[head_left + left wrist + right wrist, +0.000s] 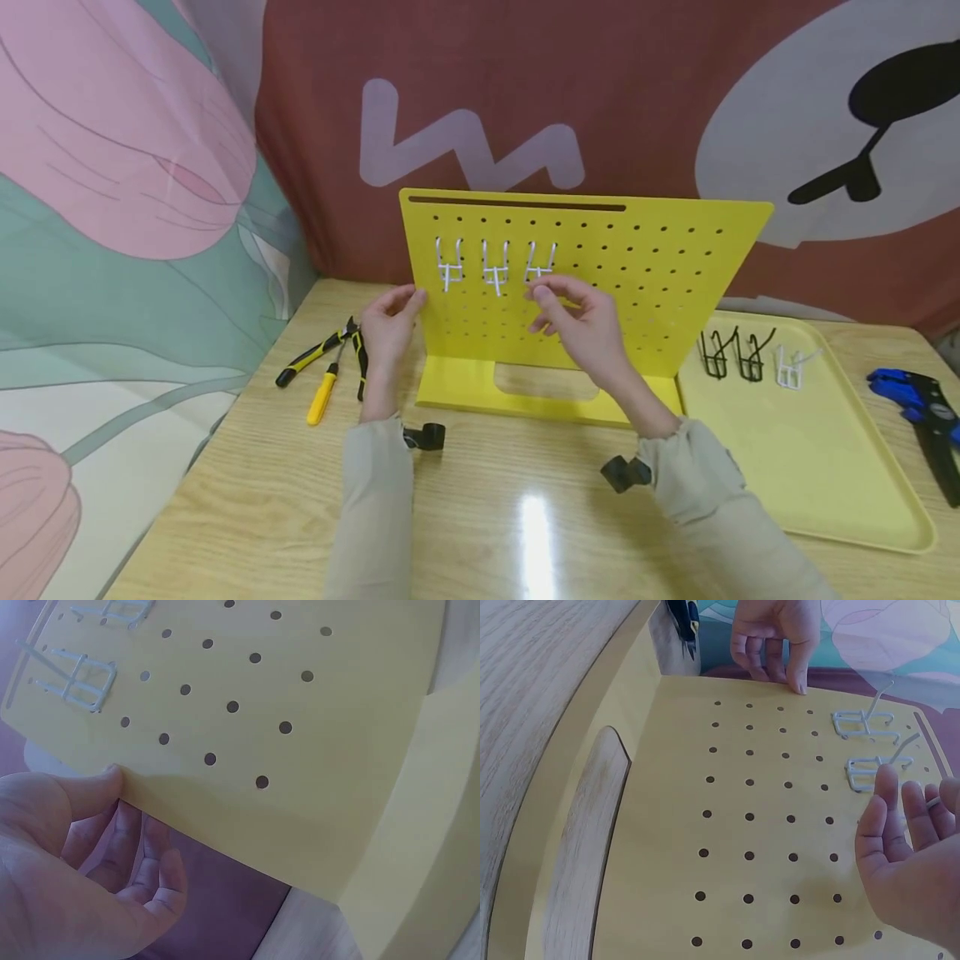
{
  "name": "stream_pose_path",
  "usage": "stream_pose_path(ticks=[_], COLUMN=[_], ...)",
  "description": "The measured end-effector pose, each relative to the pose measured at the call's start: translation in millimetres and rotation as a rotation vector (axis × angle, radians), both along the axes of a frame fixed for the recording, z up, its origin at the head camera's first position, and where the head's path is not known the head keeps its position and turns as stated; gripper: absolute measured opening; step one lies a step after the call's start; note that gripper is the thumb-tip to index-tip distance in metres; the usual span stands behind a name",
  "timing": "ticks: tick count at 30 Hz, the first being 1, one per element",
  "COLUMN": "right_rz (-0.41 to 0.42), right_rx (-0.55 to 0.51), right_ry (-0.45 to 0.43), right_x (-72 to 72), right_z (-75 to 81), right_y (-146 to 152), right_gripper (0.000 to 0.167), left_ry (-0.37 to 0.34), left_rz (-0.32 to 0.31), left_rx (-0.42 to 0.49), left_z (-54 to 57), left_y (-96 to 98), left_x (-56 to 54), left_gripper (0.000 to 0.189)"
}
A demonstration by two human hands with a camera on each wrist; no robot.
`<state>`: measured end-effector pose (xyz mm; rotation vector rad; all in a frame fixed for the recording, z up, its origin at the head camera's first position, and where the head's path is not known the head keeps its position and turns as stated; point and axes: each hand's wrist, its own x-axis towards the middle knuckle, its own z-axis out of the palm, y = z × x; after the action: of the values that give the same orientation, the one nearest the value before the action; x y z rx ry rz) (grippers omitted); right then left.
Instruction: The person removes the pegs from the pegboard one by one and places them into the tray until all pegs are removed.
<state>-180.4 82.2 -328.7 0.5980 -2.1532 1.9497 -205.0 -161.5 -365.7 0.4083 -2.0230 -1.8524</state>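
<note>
A yellow pegboard (600, 333) stands upright on the table, several rows of round holes across its face. My left hand (388, 325) grips its left edge, thumb on the front and fingers behind, as the left wrist view (82, 862) shows. Three white wire hooks hang in a row near the top left: a left one (450, 268), a middle one (495, 271) and a right one (541, 268). At the lower end of the right hook, my right hand (588, 329) pinches its prong between thumb and forefinger; the fingers partly hide it.
On the right, a pale yellow tray (840, 467) holds two black wire hooks (750, 358) and one white hook (789, 371). A blue-and-black hand tool (926, 417) lies beyond it. Left of the board are black-and-yellow pliers (318, 354) and a yellow-handled screwdriver (322, 398).
</note>
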Motion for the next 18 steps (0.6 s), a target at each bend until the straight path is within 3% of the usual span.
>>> stream_pose_path(ticks=[11,18], right_rz=[0.009,0.026], right_rx=[-0.031,-0.025], right_ry=[-0.028,0.027], right_x=[0.9,3.2], right_z=[0.0,0.2], right_y=[1.1,1.3], right_gripper=[0.026,0.020], left_ry=[-0.013,-0.020], left_rz=[0.001,0.004], left_rx=[0.005,-0.003], left_z=[-0.2,1.0], left_y=[0.2,0.1], left_x=[-0.1,-0.1], left_gripper=[0.026,0.026])
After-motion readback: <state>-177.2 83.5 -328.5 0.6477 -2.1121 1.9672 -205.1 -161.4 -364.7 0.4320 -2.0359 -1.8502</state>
